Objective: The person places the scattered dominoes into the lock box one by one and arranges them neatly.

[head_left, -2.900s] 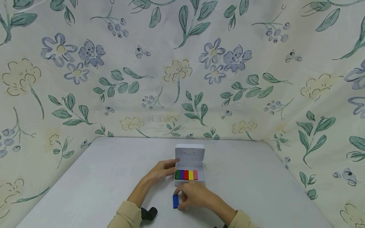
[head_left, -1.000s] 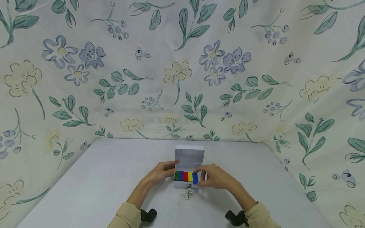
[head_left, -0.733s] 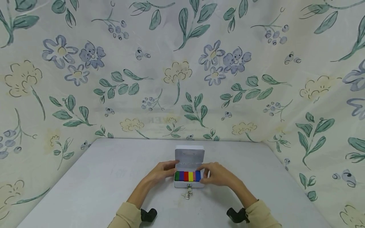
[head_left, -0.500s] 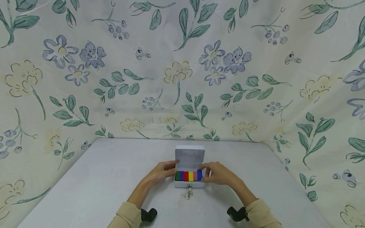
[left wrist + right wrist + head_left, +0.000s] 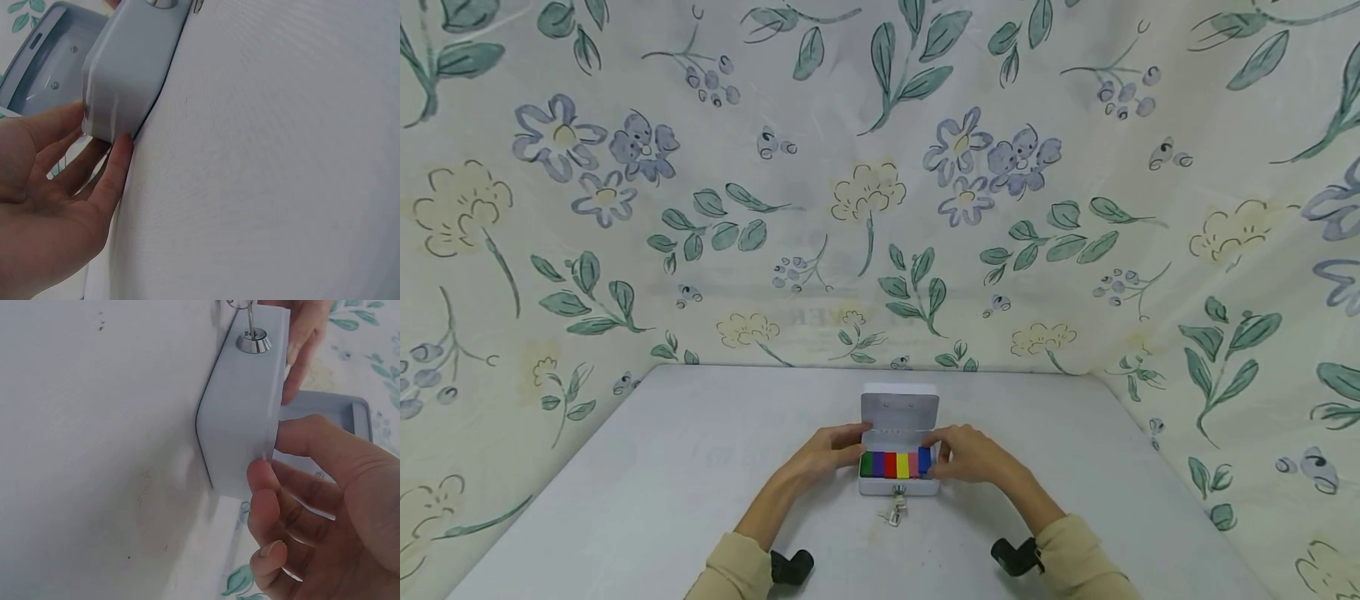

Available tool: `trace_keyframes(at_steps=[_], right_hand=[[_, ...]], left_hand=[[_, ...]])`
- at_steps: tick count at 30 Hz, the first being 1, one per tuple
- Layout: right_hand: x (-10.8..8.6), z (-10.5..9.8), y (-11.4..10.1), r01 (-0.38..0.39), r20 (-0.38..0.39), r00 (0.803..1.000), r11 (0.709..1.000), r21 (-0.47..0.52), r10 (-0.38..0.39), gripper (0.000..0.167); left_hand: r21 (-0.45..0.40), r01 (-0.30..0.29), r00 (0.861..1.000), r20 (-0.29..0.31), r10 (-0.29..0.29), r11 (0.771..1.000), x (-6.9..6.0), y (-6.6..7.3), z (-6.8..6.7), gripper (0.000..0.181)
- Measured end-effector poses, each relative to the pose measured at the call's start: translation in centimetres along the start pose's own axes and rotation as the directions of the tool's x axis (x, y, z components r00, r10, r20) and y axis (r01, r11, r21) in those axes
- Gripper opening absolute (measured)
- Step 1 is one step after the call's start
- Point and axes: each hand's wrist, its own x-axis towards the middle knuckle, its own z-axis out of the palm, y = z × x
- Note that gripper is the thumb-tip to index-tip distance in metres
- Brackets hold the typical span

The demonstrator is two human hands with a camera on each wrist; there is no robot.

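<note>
A small white cash box [image 5: 880,486] stands with its lid [image 5: 899,411] raised. Inside lies a row of coloured blocks: green [image 5: 867,464], purple [image 5: 878,464], red [image 5: 891,465], yellow [image 5: 902,465] and pink [image 5: 913,464]. At the row's right end my right hand [image 5: 973,454] pinches a blue block [image 5: 924,458] between thumb and finger, partly covering it. My left hand [image 5: 823,450] touches the box's left side with nearly straight fingers, one reaching toward the hinge. In the right wrist view, the right hand [image 5: 337,494] reaches over the rim; the blocks are hidden there.
Keys [image 5: 895,508] hang from the lock [image 5: 254,342] on the box's front. The white table [image 5: 700,467] runs back to a floral cloth [image 5: 820,250]. A black wrist camera [image 5: 792,567] sits at the left cuff, another black wrist camera [image 5: 1015,557] at the right.
The blue block has gone from the table in front into the box, carried by my right hand, then slid right off the pink block to the row's end. The left hand has stayed put.
</note>
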Motion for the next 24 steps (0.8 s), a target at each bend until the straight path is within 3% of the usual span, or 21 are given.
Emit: trace_keyframes(at_steps=[24], right_hand=[[1.1,0.3,-0.7,-0.110,0.003,0.994,0.991,-0.081,0.110,0.037]], left_hand=[[-0.003,-0.014,1.000,0.001,0.014,1.000,0.2,-0.2,-0.1,0.047]])
